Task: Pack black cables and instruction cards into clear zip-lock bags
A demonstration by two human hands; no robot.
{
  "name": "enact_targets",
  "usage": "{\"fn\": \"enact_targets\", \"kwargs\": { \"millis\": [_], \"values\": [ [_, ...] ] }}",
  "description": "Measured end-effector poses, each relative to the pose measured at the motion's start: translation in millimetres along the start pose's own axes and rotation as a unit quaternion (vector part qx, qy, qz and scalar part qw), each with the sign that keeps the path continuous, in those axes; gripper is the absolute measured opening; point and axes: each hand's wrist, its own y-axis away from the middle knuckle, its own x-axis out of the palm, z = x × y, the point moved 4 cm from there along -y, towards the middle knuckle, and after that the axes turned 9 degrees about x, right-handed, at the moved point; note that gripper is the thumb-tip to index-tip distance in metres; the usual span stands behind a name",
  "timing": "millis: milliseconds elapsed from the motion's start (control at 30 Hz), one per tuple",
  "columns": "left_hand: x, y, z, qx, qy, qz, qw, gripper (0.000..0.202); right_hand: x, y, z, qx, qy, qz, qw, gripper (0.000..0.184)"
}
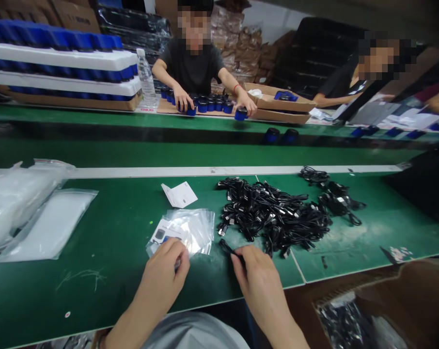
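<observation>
My left hand, fingers curled and thumb pressed in, is at the near edge of a fanned pile of clear plastic bags. Its fingertips are hidden, so what it grips does not show. A printed leaflet with a device picture lies by those fingers. To the right, my right hand is closed on a black coiled cable, whose end sticks out past the thumb. Just beyond that hand spreads a heap of black USB cables. A folded white leaflet stands behind the bags.
Packs of white bags lie at left. More cables are at right, and an open carton is below the table edge. Across the green bench, a co-worker handles blue-black round devices; a water bottle stands nearby.
</observation>
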Motion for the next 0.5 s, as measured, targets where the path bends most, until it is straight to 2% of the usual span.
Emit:
{"fn": "enact_targets", "kwargs": {
  "millis": [67, 133, 200, 267, 367, 500],
  "values": [
    [0.0, -1, 0, 0.003, 0.004, 0.007, 1.0, 0.023, 3, 2, 18, 0.005, -0.137, 0.082, 0.987, 0.022],
    [-1.7, -1, 0, 0.009, 0.012, 0.014, 1.0, 0.023, 9, 2, 37, 0.002, -0.255, 0.168, 0.952, 0.022],
    [-3.8, 1, -1, 0.013, 0.022, 0.018, 0.999, 0.022, 16, -1, 49, 0.002, -0.318, 0.215, 0.924, 0.026],
    [-5.5, 4, 1, 0.006, 0.04, 0.013, 0.999, 0.022, 24, -5, 54, 0.013, -0.332, 0.228, 0.915, 0.029],
    [-6.8, 10, 6, -0.013, 0.067, -0.01, 0.998, 0.023, 31, -8, 54, 0.014, -0.305, 0.215, 0.927, 0.031],
    [-6.6, 17, 15, -0.047, 0.1, -0.023, 0.994, 0.024, 28, -9, 54, -0.009, -0.279, 0.205, 0.938, 0.031]
  ]
}}
